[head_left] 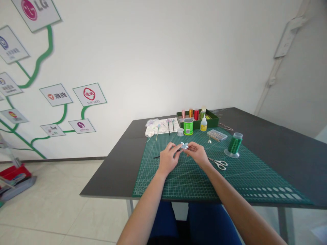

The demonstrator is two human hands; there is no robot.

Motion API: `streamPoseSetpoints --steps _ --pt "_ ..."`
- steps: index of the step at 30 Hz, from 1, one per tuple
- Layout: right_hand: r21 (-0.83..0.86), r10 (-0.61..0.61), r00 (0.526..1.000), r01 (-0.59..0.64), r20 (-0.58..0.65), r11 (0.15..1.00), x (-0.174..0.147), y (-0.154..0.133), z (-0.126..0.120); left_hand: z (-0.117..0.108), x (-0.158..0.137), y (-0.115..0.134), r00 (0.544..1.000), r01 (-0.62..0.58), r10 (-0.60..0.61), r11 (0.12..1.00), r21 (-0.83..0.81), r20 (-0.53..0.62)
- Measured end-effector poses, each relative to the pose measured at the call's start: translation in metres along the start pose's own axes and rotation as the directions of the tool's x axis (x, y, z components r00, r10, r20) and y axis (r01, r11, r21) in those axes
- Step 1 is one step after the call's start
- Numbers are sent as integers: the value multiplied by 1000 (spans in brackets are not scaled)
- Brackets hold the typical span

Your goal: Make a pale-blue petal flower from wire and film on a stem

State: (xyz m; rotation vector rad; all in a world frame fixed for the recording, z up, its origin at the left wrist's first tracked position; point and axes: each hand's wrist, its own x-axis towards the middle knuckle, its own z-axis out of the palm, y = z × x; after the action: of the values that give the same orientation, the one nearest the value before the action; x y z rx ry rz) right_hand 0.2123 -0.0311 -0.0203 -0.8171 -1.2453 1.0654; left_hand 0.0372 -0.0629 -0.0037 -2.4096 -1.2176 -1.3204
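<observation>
Between my two hands, just above the green cutting mat point(184, 185), is a small pale blue flower point(184, 145) with pointed petals. My left hand point(169, 157) pinches it from the left, thumb and fingers drawn together. From the right, my right hand point(197, 152) grips its other side with bent fingers. A thin dark stick point(156, 157) pokes out on the left behind my left hand; whether it is held or lies on the mat I cannot tell. Scissors with white handles point(220, 164) lie right of my right hand, their blades partly hidden by it.
A spool of green thread point(235, 144) stands at the right. Behind my hands are a green can point(188, 126), a glue bottle point(203, 124), a clear plastic case point(217, 135) and a green box point(214, 119) of thread spools. Finished-looking flower sticks lie on white paper point(165, 125).
</observation>
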Motion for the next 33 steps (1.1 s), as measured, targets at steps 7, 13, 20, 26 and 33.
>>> streamPoseSetpoints --steps 7,13,20,26,33 --pt "-1 22 1000 -22 11 1000 1 2 0 -1 0 1 1000 4 -4 1000 11 3" --pt "-17 12 1000 -12 21 1000 1 4 -1 -3 1 2 1000 4 -4 1000 -20 -6" --pt "-58 -15 999 16 34 998 -1 2 -1 -2 1 2 1000 14 -14 1000 -21 -3" --pt "-80 -27 999 29 27 996 -1 1 -2 -1 0 0 1000 25 -25 1000 -12 1" --pt "-27 -2 999 3 45 1000 -2 0 -1 0 1 -1 999 37 -37 999 3 -8"
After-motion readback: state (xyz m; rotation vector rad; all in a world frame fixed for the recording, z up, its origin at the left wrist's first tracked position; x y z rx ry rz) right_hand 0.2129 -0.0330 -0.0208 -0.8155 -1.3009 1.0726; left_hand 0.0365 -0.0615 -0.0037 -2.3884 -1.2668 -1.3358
